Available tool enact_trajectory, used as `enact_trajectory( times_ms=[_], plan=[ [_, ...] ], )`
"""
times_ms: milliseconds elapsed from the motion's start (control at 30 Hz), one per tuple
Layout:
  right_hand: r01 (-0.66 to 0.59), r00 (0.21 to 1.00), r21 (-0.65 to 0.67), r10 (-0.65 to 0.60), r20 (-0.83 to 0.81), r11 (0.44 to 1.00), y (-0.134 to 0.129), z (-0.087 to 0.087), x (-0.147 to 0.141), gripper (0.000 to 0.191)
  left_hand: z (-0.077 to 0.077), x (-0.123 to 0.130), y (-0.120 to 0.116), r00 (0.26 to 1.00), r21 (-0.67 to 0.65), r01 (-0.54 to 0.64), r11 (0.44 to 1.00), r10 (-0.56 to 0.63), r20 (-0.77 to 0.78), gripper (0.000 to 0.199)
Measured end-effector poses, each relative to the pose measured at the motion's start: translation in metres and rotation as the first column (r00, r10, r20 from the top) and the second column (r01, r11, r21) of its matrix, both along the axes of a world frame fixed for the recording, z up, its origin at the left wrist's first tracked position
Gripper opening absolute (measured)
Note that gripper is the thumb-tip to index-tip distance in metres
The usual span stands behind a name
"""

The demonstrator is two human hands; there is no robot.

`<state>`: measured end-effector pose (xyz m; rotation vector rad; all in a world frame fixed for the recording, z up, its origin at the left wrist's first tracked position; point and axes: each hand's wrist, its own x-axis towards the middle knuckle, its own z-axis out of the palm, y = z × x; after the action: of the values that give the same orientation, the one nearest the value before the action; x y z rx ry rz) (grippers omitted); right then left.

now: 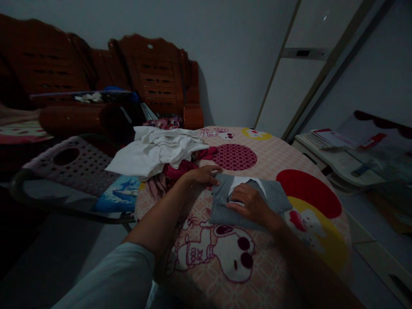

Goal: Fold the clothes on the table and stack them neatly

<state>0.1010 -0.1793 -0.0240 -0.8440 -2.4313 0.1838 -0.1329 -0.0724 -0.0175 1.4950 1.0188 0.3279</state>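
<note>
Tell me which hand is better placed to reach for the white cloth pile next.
Probably the left hand: it sits at the folded grey garment's edge, close to the white cloth pile. The right hand lies over the grey garment, farther from the pile.

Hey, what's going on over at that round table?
Somebody's right hand is resting on a folded gray cloth, over the part where white shows. Their left hand is by the cloth's far left corner. The gray cloth is lying on the table, and a crumpled white heap sits beyond it, off to the left.
</note>
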Motion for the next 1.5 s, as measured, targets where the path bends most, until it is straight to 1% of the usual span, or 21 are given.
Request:
enact_trajectory(
  times_ms=[67, 167, 367, 467, 533, 600, 633, 667, 733, 767, 800, 833, 933, 1033, 1067, 1133, 1200, 1233, 1300, 1400, 1500],
  plan=[
    [-0.011, 1.0, 0.018, 0.01, 0.014, 1.0, -0.003, -0.002, -0.008, 0.027, -0.002, 0.001, 0.001, 1.0, 0.004, -0.002, 1.0, 0.002, 0.01, 0.087],
    [-0.012, 1.0, 0.025, 0.012, 0.019, 1.0, -0.005, -0.006, -0.014, 0.025, -0.003, 0.0, 0.002, 0.999, 0.016, 0.009, 1.0, -0.009, 0.041, 0.084],
    [-0.142, 0.987, -0.103, 0.133, -0.087, 0.985, -0.006, -0.001, -0.006, 0.03, 0.0, -0.001, 0.003, 0.991, 0.046, 0.112, 0.993, -0.115, 0.068, 0.079],
    [-0.159, 0.987, -0.122, 0.154, -0.055, 0.98, -0.007, -0.001, -0.003, 0.03, -0.002, -0.001, 0.005, 0.987, 0.09, 0.153, 0.984, -0.156, 0.034, 0.077],
    [-0.151, 0.989, -0.116, 0.149, -0.024, 0.982, -0.008, -0.002, -0.004, 0.029, -0.002, -0.003, 0.006, 0.985, 0.17, 0.173, 0.97, -0.17, -0.03, 0.075],
    [-0.141, 0.99, -0.106, 0.141, -0.001, 0.984, -0.008, -0.003, -0.005, 0.029, 0.001, -0.004, 0.006, 0.98, 0.312, 0.176, 0.933, -0.135, -0.149, 0.069],
    [-0.135, 0.991, -0.101, 0.137, 0.009, 0.986, -0.008, -0.002, -0.006, 0.029, 0.003, -0.003, 0.006, 0.975, 0.406, 0.158, 0.9, -0.077, -0.21, 0.064],
    [-0.129, 0.991, -0.099, 0.132, 0.019, 0.987, -0.008, -0.002, -0.006, 0.029, 0.006, -0.002, 0.004, 0.969, 0.511, 0.125, 0.85, 0.007, -0.248, 0.059],
    [-0.115, 0.992, -0.101, 0.119, 0.041, 0.988, -0.008, -0.002, -0.007, 0.029, 0.009, 0.007, -0.001, 0.962, 0.706, 0.055, 0.706, 0.151, -0.226, 0.05],
    [-0.105, 0.993, -0.103, 0.11, 0.052, 0.989, -0.008, -0.002, -0.007, 0.029, 0.01, 0.014, -0.005, 0.969, 0.773, 0.03, 0.634, 0.172, -0.179, 0.045],
    [-0.094, 0.993, -0.103, 0.1, 0.06, 0.99, -0.009, -0.003, -0.008, 0.029, 0.008, 0.022, -0.009, 0.979, 0.814, 0.023, 0.58, 0.15, -0.134, 0.043],
    [-0.086, 0.994, -0.099, 0.092, 0.061, 0.991, -0.009, -0.003, -0.008, 0.029, 0.004, 0.031, -0.014, 0.99, 0.834, 0.036, 0.551, 0.097, -0.107, 0.043],
    [-0.09, 0.996, -0.106, 0.09, 0.0, 0.99, -0.01, -0.004, -0.008, 0.026, -0.016, 0.056, -0.025, 0.991, 0.83, 0.135, 0.541, -0.059, -0.123, 0.052],
    [-0.104, 0.983, -0.161, 0.077, -0.165, 0.981, -0.009, 0.002, -0.001, 0.025, -0.037, 0.07, -0.028, 0.969, 0.827, 0.249, 0.504, -0.132, -0.211, 0.061],
    [-0.072, 0.973, -0.165, 0.033, -0.228, 0.984, -0.008, 0.005, 0.004, 0.024, -0.041, 0.071, -0.028, 0.96, 0.827, 0.281, 0.487, -0.146, -0.24, 0.062],
    [0.072, 0.938, -0.135, -0.113, -0.326, 0.988, -0.004, 0.008, 0.018, 0.019, -0.044, 0.071, -0.028, 0.947, 0.828, 0.32, 0.46, -0.153, -0.281, 0.063],
    [0.242, 0.896, -0.091, -0.259, -0.361, 0.966, 0.003, 0.005, 0.036, 0.028, -0.041, 0.07, -0.028, 0.937, 0.823, 0.35, 0.447, -0.152, -0.316, 0.066],
    [0.298, 0.886, -0.079, -0.307, -0.348, 0.951, 0.007, 0.001, 0.044, 0.036, -0.038, 0.069, -0.029, 0.928, 0.815, 0.372, 0.444, -0.154, -0.339, 0.067],
    [0.337, 0.897, -0.09, -0.349, -0.271, 0.937, 0.015, -0.012, 0.059, 0.047, -0.032, 0.069, -0.032, 0.905, 0.794, 0.422, 0.436, -0.161, -0.393, 0.07],
    [0.313, 0.941, -0.122, -0.325, -0.098, 0.942, 0.023, -0.032, 0.07, 0.048, -0.028, 0.07, -0.034, 0.872, 0.773, 0.486, 0.407, -0.165, -0.462, 0.07],
    [0.297, 0.953, -0.131, -0.302, -0.015, 0.946, 0.025, -0.039, 0.072, 0.045, -0.028, 0.07, -0.034, 0.844, 0.763, 0.533, 0.367, -0.173, -0.507, 0.065]
  ],
)
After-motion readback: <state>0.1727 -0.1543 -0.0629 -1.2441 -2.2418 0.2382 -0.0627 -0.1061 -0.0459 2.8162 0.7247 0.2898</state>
